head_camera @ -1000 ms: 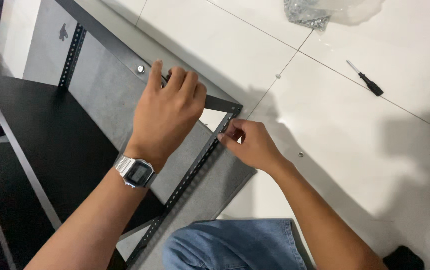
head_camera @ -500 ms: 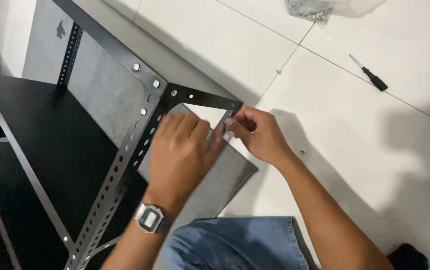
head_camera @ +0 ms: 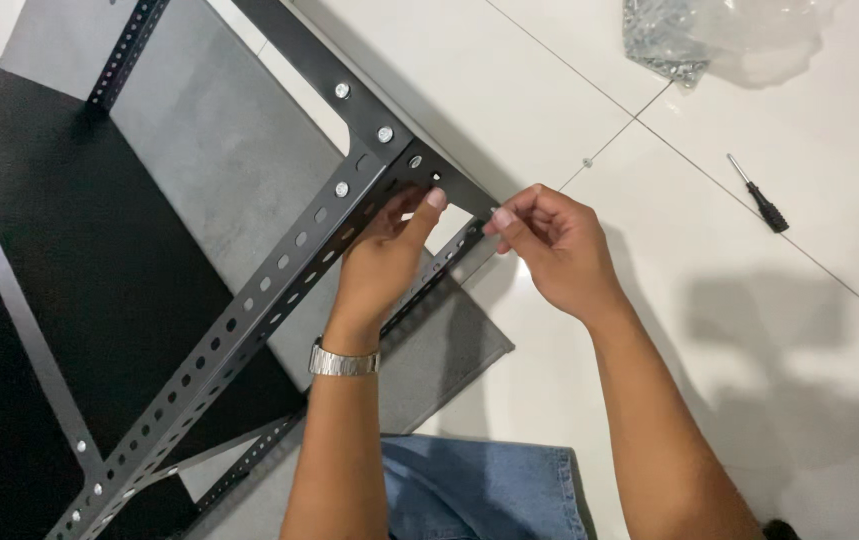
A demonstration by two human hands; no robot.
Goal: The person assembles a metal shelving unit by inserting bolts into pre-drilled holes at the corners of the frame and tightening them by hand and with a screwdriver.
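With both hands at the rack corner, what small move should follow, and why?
Probably seat the fastener: the right hand pinches something small at the corner bracket, and the left hand has a finger by an open hole. The screwdriver lies untouched.

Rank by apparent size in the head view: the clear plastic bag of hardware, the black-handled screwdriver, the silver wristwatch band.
1. Clear plastic bag of hardware, though cut off by the frame.
2 and 3. Black-handled screwdriver and silver wristwatch band: too alike to rank.
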